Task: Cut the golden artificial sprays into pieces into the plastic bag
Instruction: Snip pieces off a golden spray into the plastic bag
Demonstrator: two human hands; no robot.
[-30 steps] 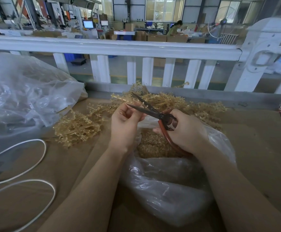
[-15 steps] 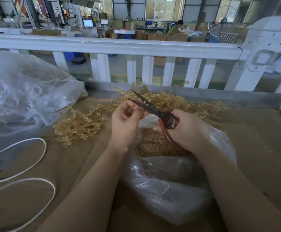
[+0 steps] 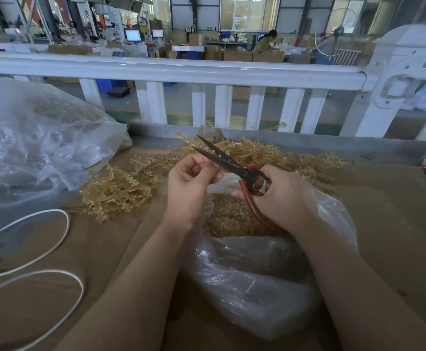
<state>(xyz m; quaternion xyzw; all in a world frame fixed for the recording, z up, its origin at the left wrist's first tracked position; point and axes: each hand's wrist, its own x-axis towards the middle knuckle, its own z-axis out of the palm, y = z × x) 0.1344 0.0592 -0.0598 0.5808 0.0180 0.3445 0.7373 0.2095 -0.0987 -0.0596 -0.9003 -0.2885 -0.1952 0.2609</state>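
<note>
Head view, single camera. Scissors (image 3: 228, 163) with dark blades and red-brown handle loops are gripped by the right hand (image 3: 280, 196), whose fingers are curled through and round the loops; the blades stand parted, tips pointing up and to the left. Left hand (image 3: 191, 181) is raised just beside the blades, fingers curled with thumb and fingertips pinched together at the lower blade; whatever small piece they hold is too small to make out. Both hands sit above the open mouth of the clear plastic bag (image 3: 252, 282), which lies on the brown worktop (image 3: 396, 224) between the forearms. Cut golden pieces (image 3: 232, 219) are heaped inside the bag, directly under the hands. Uncut golden artificial sprays (image 3: 120, 188) lie in a loose pile on the worktop behind and to the left of the bag, running across to the far right behind the scissors. A second, larger clear bag (image 3: 37, 145), crumpled, sits at far left. White cord (image 3: 54, 249) loops over the worktop at lower left. White railing (image 3: 171, 72) runs along the far edge, with a workshop floor beyond it.
</note>
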